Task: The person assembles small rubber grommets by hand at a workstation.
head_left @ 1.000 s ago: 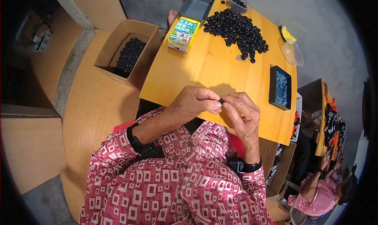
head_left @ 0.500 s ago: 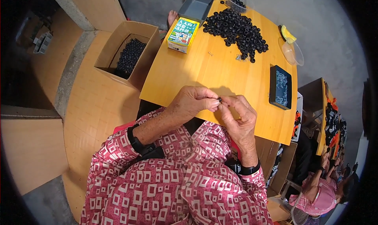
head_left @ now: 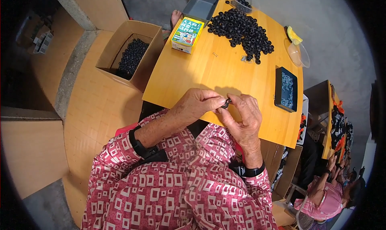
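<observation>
Over the near edge of the wooden table [head_left: 193,75], my two hands meet at a small black ring-shaped part [head_left: 226,104]. My left hand [head_left: 195,104] pinches its left side between thumb and forefinger. From the other side, the thumb and forefinger of my right hand [head_left: 244,119] grip it too. The fingertips partly cover the part. Farther off on the table lies a heap of similar black ring parts [head_left: 241,33]. A few tiny coiled pieces [head_left: 215,54] and some small metal bits [head_left: 246,59] lie this side of the heap.
A black tray [head_left: 277,89] of small silvery pieces stands at the right. Near the left edge is a yellow-green carton [head_left: 187,35], with a grey bin [head_left: 200,6] behind it. A cardboard box [head_left: 108,63] of black parts sits left. Another person [head_left: 321,195] works at far right.
The black part has turned between my fingers and more of its ring shape shows. My right fingers have shifted slightly. Both forearms stay about where they were.
</observation>
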Demonstrator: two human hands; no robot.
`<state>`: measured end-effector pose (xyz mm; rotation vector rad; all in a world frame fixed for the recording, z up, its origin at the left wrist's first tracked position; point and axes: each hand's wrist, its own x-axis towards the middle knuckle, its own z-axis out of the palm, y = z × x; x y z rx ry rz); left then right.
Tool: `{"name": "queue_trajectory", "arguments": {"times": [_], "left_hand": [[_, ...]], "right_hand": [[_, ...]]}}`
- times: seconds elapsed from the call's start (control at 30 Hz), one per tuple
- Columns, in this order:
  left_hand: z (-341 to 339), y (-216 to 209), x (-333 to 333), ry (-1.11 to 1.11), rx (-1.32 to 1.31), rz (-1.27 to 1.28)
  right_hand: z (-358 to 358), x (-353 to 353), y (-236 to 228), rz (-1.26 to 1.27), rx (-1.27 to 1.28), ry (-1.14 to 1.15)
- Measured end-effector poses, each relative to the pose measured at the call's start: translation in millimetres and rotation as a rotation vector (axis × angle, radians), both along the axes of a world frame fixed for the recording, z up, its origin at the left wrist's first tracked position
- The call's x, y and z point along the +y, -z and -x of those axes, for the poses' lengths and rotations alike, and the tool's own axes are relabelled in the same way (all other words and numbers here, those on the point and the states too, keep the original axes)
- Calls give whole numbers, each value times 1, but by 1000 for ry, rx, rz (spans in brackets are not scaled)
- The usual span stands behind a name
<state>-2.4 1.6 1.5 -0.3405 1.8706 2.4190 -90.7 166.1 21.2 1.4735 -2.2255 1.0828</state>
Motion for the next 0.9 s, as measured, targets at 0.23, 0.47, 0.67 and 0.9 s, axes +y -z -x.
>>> {"name": "queue_trajectory", "arguments": {"times": [0.23,0.47,0.67,0.9], "left_hand": [[-1,7,6,-65,98,41],[-4,8,12,-144,90,51],[-2,11,11,-138,119,41],[-2,10,10,-110,108,87]], "right_hand": [[-4,-1,0,-29,71,14],[-5,-1,6,-46,137,31],[-12,-3,7,-48,58,77],[-7,-3,8,-39,116,42]]}}
